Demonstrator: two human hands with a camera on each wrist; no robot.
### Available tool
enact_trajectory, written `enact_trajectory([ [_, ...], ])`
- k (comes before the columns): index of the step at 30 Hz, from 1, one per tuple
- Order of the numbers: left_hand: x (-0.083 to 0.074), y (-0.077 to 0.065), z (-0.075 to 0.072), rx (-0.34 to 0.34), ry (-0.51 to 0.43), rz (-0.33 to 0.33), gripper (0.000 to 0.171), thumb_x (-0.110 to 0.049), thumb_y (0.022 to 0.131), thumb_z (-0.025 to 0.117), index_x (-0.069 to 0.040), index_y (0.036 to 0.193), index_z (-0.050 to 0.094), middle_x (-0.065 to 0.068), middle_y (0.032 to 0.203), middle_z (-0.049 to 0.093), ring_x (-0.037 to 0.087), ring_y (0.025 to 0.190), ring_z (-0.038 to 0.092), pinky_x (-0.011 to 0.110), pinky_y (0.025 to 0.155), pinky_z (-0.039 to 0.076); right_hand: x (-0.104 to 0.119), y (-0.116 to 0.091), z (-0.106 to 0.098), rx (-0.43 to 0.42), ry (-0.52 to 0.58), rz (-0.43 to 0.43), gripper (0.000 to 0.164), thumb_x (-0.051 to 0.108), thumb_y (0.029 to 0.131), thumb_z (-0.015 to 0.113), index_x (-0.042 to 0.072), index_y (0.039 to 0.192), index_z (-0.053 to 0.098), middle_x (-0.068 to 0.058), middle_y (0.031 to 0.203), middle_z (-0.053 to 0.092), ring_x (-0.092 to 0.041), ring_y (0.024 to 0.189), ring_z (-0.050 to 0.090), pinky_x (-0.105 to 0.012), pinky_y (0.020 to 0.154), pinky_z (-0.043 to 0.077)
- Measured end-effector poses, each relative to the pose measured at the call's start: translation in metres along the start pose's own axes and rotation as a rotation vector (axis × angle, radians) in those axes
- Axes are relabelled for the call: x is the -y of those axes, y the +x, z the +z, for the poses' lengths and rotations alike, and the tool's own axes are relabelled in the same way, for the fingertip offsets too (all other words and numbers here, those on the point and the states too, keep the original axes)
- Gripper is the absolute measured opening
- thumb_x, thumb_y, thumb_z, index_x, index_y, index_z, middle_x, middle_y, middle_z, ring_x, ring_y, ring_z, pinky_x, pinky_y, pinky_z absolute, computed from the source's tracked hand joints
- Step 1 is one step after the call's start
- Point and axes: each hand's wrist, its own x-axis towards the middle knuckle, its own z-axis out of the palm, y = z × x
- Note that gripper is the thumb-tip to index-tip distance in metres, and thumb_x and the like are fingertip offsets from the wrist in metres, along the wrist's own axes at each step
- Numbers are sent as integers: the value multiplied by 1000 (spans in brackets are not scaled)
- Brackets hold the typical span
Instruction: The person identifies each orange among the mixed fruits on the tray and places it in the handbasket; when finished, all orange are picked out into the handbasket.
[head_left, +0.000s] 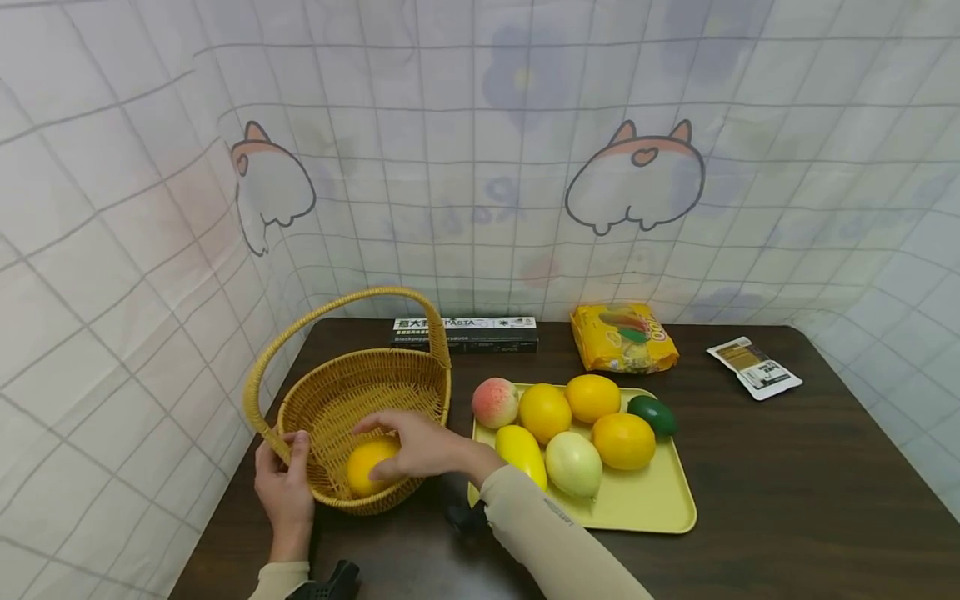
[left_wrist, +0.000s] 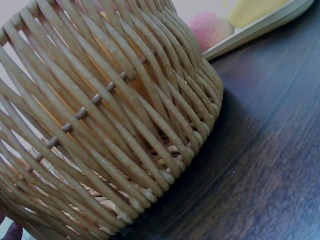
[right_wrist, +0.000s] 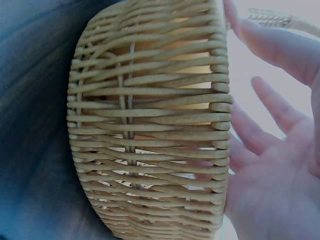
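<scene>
A wicker basket (head_left: 442,392) with a tall arched handle stands on the left of the table. My left hand (head_left: 285,492) grips its left rim by the foot of the handle, thumb over the edge. My right hand (head_left: 427,446) reaches over the near right rim into the basket. Its fingers are spread above a round orange-yellow fruit (head_left: 363,468), with the thumb overlapping it in the head view. In the right wrist view, the spread fingers (right_wrist: 280,107) show beyond the basket's wicker side (right_wrist: 150,120). Woven side (left_wrist: 115,110) fills most of the left wrist view.
Right of the basket, a yellow tray (head_left: 645,508) holds a peach (head_left: 495,403), a pale green fruit (head_left: 573,464), a dark green fruit (head_left: 654,414) and several yellow fruits. Behind stand a pasta box (head_left: 487,335), yellow packet (head_left: 624,337) and small pouch (head_left: 754,367).
</scene>
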Motion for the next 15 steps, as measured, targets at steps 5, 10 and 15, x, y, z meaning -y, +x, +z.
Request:
enact_trajectory([
  [5,1,3,-4,-2,-20,-22,28,-9,95,63,17,105,58,20,129,50,1,103,52,10,83,39,8,-17,-1,-163,157,-69,44,18,90,71,14,132,58,0,132,60,-11,125,51,-35,107,39],
  [10,2,3,-4,12,-37,-37,25,-3,93,63,18,106,58,20,130,48,6,103,53,10,80,41,15,-44,-9,-257,244,-60,38,9,92,66,9,130,60,-4,129,62,-18,120,55,-43,105,41],
  [15,18,6,-2,5,-32,-54,24,-2,92,64,17,106,60,18,131,49,6,104,53,10,80,41,10,-74,-14,-314,233,6,36,4,93,63,5,129,59,-12,129,61,-27,117,56,-44,102,43],
])
